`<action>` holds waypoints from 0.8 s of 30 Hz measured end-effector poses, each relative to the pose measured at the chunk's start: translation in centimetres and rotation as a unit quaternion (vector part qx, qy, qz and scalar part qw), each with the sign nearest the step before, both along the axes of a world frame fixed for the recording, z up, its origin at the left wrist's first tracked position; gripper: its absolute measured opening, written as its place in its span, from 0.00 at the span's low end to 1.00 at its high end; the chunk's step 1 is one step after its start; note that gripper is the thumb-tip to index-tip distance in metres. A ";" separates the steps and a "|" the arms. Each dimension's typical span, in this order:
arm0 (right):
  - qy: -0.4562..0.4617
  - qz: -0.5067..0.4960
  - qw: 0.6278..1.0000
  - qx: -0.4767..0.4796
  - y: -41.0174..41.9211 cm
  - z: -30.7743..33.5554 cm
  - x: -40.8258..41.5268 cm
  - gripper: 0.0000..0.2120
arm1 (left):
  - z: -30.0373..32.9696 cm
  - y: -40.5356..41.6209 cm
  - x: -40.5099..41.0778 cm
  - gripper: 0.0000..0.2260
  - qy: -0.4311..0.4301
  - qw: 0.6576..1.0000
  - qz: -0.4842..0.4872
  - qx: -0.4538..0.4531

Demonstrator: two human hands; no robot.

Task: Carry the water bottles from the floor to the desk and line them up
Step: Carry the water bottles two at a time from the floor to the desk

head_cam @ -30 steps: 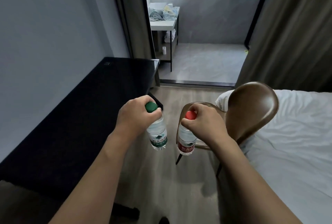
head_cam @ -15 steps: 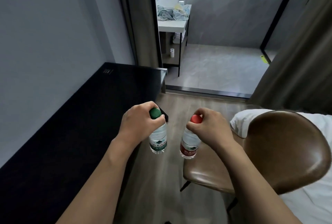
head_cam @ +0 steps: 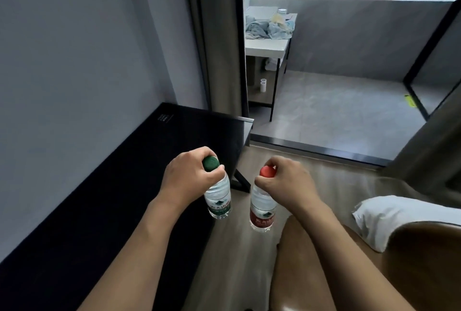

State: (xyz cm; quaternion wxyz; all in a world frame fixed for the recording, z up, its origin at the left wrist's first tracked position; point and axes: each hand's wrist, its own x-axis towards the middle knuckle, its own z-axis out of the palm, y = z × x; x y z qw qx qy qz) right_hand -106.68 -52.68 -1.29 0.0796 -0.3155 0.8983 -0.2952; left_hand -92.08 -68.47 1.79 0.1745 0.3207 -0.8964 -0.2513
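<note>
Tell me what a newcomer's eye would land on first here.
Two water bottles held up by their necks at centre: the green-capped bottle in the left hand, at the black desk edge, and the red-capped bottle in the right hand, above the wood floor. A brown chair fills the lower right.

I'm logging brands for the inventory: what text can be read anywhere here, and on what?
Green-capped bottle, green label: white characters, too blurred to read.
Red-capped bottle, red label: print too blurred to read.
Desk, far corner: small white marks, too small to read.
Nothing else legible.
</note>
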 end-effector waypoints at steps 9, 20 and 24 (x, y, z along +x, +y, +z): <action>-0.003 0.032 0.999 -0.012 -10.4 0.4 -5.7 0.12 | 0.6 -8.5 -3.9 0.07 0.004 0.999 0.035 0.014; 0.008 0.026 1.000 -0.004 -19.6 0.3 -9.6 0.11 | -0.6 -17.8 -7.8 0.08 -0.013 1.000 0.017 0.007; 0.008 0.022 1.000 -0.007 -21.6 0.3 -11.7 0.10 | -0.4 -19.7 -10.3 0.08 -0.011 1.000 0.009 0.009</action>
